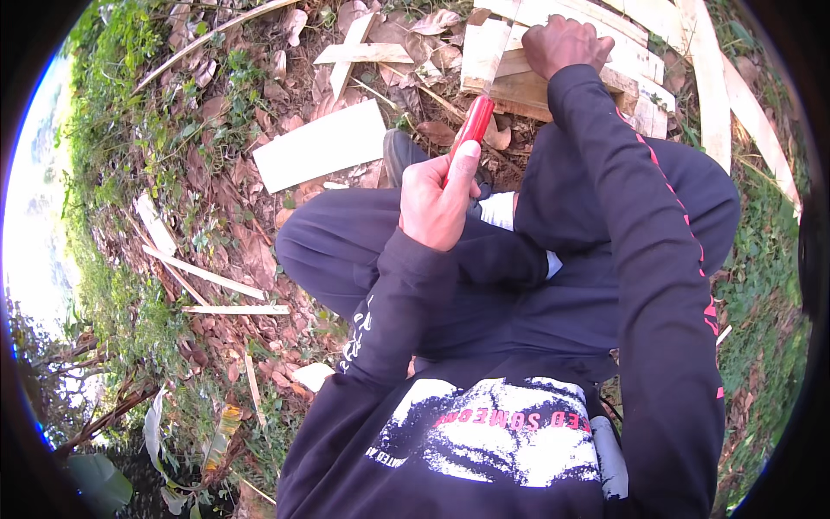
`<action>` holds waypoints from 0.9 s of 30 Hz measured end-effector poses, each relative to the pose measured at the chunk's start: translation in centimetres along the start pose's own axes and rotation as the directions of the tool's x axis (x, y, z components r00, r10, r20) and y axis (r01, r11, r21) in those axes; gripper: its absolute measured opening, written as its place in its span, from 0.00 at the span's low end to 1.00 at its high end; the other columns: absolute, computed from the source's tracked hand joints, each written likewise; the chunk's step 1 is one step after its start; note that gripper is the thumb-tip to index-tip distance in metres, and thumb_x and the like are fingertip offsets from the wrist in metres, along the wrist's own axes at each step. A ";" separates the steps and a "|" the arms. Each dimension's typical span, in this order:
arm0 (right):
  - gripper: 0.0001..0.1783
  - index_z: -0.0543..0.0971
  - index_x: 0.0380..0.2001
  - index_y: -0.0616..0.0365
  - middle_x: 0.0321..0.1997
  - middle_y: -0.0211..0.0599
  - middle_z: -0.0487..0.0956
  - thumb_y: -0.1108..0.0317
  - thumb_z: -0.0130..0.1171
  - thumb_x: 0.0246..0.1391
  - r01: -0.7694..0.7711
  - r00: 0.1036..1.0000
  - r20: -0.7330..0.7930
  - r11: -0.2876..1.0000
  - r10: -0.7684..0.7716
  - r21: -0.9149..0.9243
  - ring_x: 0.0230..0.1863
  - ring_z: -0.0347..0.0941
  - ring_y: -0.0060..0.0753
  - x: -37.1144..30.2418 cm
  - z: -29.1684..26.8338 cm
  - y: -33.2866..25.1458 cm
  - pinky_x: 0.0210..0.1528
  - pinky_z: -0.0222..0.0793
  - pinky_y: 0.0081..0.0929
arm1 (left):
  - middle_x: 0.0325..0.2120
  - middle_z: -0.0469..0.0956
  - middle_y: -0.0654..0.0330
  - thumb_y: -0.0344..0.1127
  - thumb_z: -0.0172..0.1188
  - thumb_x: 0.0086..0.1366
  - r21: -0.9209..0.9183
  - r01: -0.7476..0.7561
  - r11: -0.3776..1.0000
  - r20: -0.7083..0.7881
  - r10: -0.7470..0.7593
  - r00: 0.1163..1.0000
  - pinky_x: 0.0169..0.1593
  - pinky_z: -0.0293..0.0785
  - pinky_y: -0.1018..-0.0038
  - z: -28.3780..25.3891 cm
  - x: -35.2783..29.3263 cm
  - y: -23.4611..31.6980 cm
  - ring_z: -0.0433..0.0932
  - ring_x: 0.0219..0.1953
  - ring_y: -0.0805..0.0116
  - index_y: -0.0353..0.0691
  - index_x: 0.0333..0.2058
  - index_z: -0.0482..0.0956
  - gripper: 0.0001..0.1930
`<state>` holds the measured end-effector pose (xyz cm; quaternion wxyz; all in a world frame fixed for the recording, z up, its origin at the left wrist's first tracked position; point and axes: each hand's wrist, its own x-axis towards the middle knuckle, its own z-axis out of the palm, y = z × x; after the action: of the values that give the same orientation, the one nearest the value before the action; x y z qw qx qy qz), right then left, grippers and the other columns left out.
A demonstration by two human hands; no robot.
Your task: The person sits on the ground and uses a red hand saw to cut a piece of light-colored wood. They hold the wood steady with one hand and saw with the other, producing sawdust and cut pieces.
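Note:
A red handle (pixel 471 130) is wrapped in the fingers of my left hand (pixel 438 197), thumb lying along it. From it a long, thin blade (pixel 503 48) runs up past the top edge of the view; whether it is a saw or a knife I cannot tell. Pale wooden boards (pixel 523 89) are stacked just beyond my legs, and the blade passes over their left part. Knuckles up, my right hand (pixel 566 48) is closed and rests on the stack, right of the blade. Whatever its fingers grip is hidden beneath it.
Left of my shoe (pixel 402 156) lies a flat white board (pixel 322 145). Two short slats (pixel 363 54) cross beyond it. Long planks (pixel 713 95) lean at the far right. Thin strips (pixel 203 272) lie among dry leaves at left, with green plants (pixel 112 182) farther out.

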<state>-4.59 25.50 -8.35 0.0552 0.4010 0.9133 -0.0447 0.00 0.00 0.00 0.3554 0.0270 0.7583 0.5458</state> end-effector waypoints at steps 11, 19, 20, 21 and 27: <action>0.24 0.83 0.42 0.57 0.44 0.46 0.84 0.57 0.44 0.52 0.006 1.000 0.011 1.000 -0.005 -0.018 0.51 0.76 0.46 0.0 0.1 -0.2 0.56 0.54 0.47 | 0.11 0.65 0.70 0.49 0.55 0.72 -0.009 0.016 1.000 0.011 -0.016 1.000 0.20 0.51 0.81 -1.2 -1.1 0.2 0.59 0.14 0.84 0.33 0.18 0.75 0.28; 0.23 0.86 0.37 0.55 0.38 0.52 0.84 0.56 0.44 0.53 0.044 0.998 0.054 0.999 -0.044 0.008 0.42 0.78 0.50 -0.4 -0.6 0.0 0.51 0.54 0.46 | 0.10 0.64 0.71 0.49 0.55 0.73 0.049 0.049 0.998 -0.047 -0.047 0.998 0.20 0.50 0.81 -1.5 -4.1 -0.4 0.57 0.14 0.84 0.33 0.17 0.75 0.28; 0.23 0.86 0.37 0.55 0.37 0.53 0.84 0.56 0.44 0.53 0.049 0.998 0.036 0.999 -0.050 0.013 0.41 0.79 0.51 -0.1 -0.6 0.1 0.50 0.54 0.45 | 0.10 0.63 0.71 0.49 0.55 0.73 0.055 0.003 0.998 -0.030 -0.001 1.000 0.20 0.50 0.81 -1.1 -2.5 -0.1 0.57 0.14 0.84 0.33 0.17 0.75 0.28; 0.24 0.87 0.36 0.55 0.36 0.53 0.84 0.55 0.44 0.53 0.055 0.998 0.031 0.998 -0.056 0.022 0.40 0.79 0.51 -0.5 -0.5 0.1 0.50 0.54 0.45 | 0.10 0.63 0.71 0.49 0.55 0.73 0.066 -0.031 0.997 -0.015 0.032 0.999 0.20 0.49 0.81 -0.7 -1.0 0.2 0.57 0.13 0.84 0.33 0.17 0.75 0.29; 0.20 0.86 0.38 0.53 0.42 0.50 0.84 0.57 0.49 0.51 -0.045 0.996 0.085 0.997 0.039 0.067 0.48 0.78 0.50 -0.5 -2.1 -0.6 0.60 0.54 0.54 | 0.10 0.65 0.69 0.47 0.53 0.74 0.084 0.072 0.994 -0.017 -0.071 0.997 0.19 0.50 0.80 -2.0 -3.9 0.0 0.58 0.13 0.84 0.33 0.16 0.74 0.28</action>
<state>-4.86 24.95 -6.14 0.0802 0.4195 0.8996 -0.0916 1.80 -3.32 2.29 0.3680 0.0109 0.7835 0.5006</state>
